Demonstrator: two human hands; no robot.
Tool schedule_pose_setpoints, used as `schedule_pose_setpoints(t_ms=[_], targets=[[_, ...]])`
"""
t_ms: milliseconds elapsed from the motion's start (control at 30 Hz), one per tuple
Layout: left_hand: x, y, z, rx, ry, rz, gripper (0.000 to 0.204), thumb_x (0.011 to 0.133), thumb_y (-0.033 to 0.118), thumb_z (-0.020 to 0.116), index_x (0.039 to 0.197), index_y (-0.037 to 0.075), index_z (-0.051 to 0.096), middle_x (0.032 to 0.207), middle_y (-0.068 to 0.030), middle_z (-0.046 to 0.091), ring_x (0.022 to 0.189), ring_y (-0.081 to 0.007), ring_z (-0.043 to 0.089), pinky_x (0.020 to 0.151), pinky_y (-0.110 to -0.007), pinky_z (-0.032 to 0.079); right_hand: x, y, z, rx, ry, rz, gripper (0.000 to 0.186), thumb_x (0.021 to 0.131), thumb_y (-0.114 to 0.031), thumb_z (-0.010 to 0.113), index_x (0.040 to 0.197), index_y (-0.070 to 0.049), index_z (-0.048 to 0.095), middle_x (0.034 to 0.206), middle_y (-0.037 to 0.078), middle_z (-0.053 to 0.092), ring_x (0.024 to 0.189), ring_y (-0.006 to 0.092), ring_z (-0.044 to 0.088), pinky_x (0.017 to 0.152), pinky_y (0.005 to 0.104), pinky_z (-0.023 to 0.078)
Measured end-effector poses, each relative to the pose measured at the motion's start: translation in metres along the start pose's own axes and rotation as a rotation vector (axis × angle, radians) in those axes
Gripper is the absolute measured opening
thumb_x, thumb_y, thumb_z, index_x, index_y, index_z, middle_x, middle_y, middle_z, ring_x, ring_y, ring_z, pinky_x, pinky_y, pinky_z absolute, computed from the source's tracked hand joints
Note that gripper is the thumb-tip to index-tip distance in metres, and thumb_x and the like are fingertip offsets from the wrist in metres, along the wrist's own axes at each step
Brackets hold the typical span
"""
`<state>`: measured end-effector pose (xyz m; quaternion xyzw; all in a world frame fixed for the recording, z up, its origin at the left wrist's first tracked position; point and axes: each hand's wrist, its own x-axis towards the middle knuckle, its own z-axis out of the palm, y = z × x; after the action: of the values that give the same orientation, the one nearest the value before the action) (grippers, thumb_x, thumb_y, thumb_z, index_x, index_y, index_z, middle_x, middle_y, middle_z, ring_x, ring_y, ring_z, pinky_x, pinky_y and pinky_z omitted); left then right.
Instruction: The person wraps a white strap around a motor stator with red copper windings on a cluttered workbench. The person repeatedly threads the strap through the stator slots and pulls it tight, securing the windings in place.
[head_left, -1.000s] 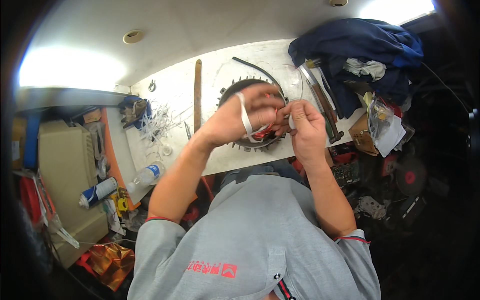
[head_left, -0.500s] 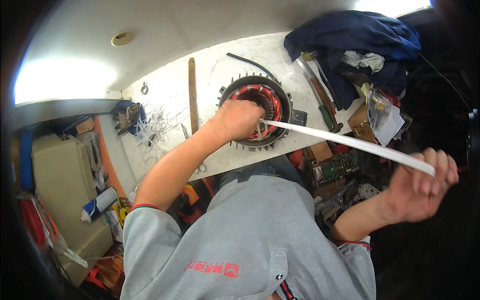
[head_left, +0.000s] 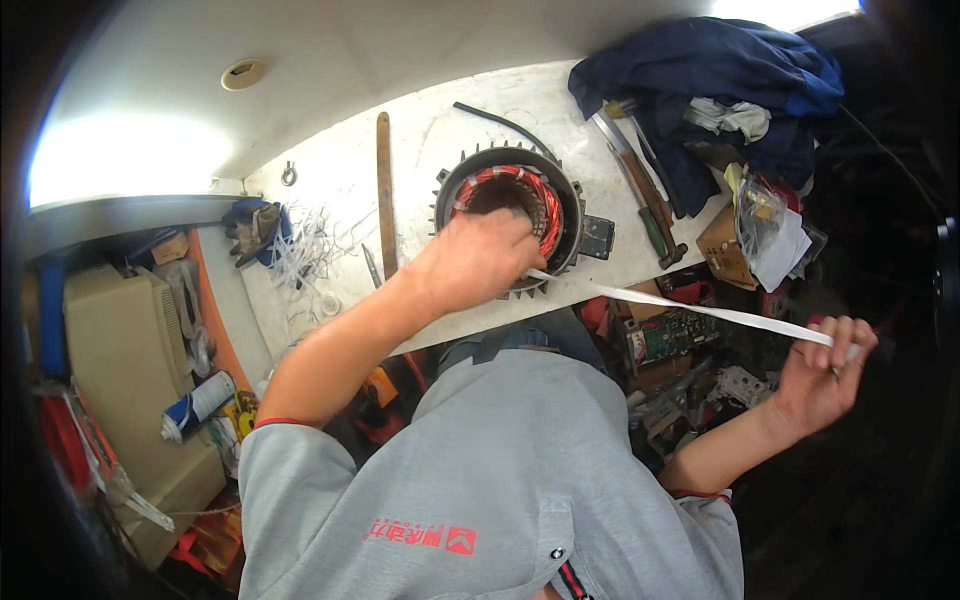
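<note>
A finned motor housing (head_left: 572, 210) stands on the white bench, its stator winding (head_left: 549, 200) ringed in red inside. My left hand (head_left: 480, 255) lies over the near left part of the ring, fingers curled down at the bore. Its fingertips are partly hidden, so what they grip does not show. From beside that hand a white flat tape (head_left: 720, 314) runs out to the right, past the bench edge. My right hand (head_left: 825, 375) pinches the tape's far end, held out at the lower right.
A long wooden stick (head_left: 384, 190) lies left of the housing, near a tangle of white tape scraps (head_left: 300, 255). To the right are a hammer (head_left: 672, 256), other hand tools and a dark blue garment (head_left: 700, 75). A green circuit board (head_left: 675, 337) sits below the bench edge.
My right hand has come slightly inward and closed more around the tape, which now hangs lower. My left hand has shifted a little down and right, over the ring's near side.
</note>
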<state>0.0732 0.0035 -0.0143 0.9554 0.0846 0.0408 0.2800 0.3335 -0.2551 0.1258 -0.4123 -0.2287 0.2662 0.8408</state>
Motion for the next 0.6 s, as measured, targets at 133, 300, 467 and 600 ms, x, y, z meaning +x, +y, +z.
schedule_pose_setpoints(t_ms=[133, 300, 467, 600], targets=[[0.003, -0.013, 0.003, -0.243, -0.095, -0.349, 0.032, 0.093, 0.035, 0.061, 0.100, 0.004, 0.067, 0.094, -0.0162, 0.070, 0.092, -0.0356, 0.067, 0.080, -0.046, 0.052, -0.004, 0.013, -0.036, -0.007, 0.052, 0.135, 0.025, 0.108, -0.025, 0.043, 0.099, -0.005, 0.055, 0.068, 0.001, 0.046, 0.058, 0.0122, 0.043, 0.055, 0.0249, 0.037], [0.022, -0.020, 0.000, -0.224, -0.410, -0.452, 0.037, 0.092, 0.036, 0.060, 0.111, 0.005, 0.069, 0.097, -0.0174, 0.072, 0.096, -0.0356, 0.067, 0.083, -0.045, 0.052, -0.002, 0.009, -0.051, -0.047, 0.086, 0.131, 0.027, 0.109, -0.025, 0.041, 0.098, -0.005, 0.055, 0.067, 0.001, 0.046, 0.057, 0.0122, 0.043, 0.054, 0.0252, 0.038], [0.029, -0.028, 0.007, -0.243, -0.463, -0.433, 0.025, 0.088, 0.026, 0.065, 0.101, 0.007, 0.074, 0.094, -0.0147, 0.073, 0.089, -0.0330, 0.069, 0.079, -0.041, 0.053, 0.001, 0.010, -0.053, -0.048, 0.057, 0.123, 0.027, 0.108, -0.025, 0.042, 0.098, -0.004, 0.055, 0.069, 0.001, 0.046, 0.058, 0.0122, 0.043, 0.054, 0.0250, 0.038], [0.027, -0.033, 0.014, -0.228, -0.408, -0.437, 0.016, 0.084, 0.018, 0.067, 0.091, 0.005, 0.074, 0.087, -0.0134, 0.073, 0.083, -0.0330, 0.070, 0.074, -0.042, 0.055, 0.006, 0.012, -0.061, -0.037, 0.034, 0.147, 0.027, 0.108, -0.025, 0.042, 0.099, -0.004, 0.055, 0.069, 0.002, 0.046, 0.059, 0.0119, 0.043, 0.054, 0.0249, 0.038]])
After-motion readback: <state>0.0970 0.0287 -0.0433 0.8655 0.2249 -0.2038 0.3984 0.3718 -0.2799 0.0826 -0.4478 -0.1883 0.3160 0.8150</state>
